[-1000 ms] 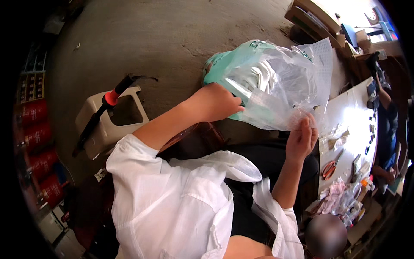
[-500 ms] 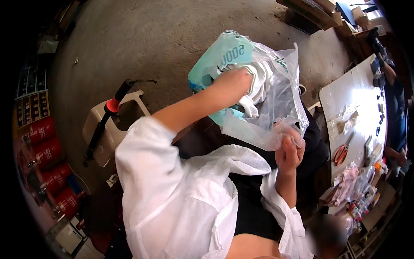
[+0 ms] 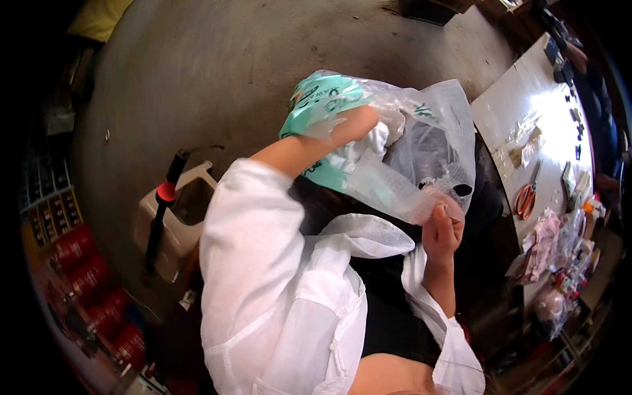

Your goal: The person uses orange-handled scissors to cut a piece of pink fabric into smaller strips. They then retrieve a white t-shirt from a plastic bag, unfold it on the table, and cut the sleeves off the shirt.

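Observation:
A plastic bag point(image 3: 385, 178), clear and mint green with dark print, is held over my lap. White cloth items point(image 3: 363, 148) show inside it. My left hand point(image 3: 352, 125) reaches into the bag among the white items; its fingers are hidden by the bag's contents and plastic. My right hand point(image 3: 443, 224) is closed on the bag's lower right edge, thumb on top of the clear plastic.
A beige plastic stool point(image 3: 155, 230) and a black-and-red rod point(image 3: 165, 192) are at left, beside stacked red cylinders point(image 3: 79, 247). At right a white worktable point(image 3: 500, 105) holds orange-handled scissors point(image 3: 525, 197) and crumpled bags. Another person point(image 3: 596, 99) stands beyond it.
My left hand has moved from the bag's left side down into it. The green left side now folds over my wrist. My right hand keeps hold of the edge, slightly lower and leftward.

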`<action>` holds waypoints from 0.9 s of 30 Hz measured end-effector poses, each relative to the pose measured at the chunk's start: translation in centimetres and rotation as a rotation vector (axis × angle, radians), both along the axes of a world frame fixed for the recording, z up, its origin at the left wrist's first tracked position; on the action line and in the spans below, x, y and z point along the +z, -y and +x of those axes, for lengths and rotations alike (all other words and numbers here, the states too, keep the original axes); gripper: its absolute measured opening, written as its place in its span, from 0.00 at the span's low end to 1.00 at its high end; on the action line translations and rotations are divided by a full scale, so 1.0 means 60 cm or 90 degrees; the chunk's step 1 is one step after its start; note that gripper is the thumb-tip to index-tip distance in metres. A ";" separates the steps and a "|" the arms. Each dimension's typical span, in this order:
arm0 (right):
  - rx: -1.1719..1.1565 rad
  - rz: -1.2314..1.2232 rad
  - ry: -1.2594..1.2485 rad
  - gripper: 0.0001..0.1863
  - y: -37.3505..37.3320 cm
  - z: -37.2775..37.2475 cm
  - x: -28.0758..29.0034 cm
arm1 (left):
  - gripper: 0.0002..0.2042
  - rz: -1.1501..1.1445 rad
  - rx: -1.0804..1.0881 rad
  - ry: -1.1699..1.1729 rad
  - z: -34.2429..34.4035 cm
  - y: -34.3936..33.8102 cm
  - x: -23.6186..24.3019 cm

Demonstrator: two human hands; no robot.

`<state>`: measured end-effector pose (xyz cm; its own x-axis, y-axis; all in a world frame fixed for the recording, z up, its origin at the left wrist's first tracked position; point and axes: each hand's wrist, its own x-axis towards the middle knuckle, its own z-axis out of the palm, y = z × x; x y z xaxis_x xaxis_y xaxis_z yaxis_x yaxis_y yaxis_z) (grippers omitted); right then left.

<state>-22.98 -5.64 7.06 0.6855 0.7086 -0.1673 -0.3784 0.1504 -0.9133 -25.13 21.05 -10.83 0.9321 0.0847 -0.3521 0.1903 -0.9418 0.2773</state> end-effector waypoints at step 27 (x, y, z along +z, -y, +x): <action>0.153 0.045 0.015 0.11 0.016 0.014 -0.017 | 0.10 -0.142 0.140 0.175 -0.252 0.030 0.423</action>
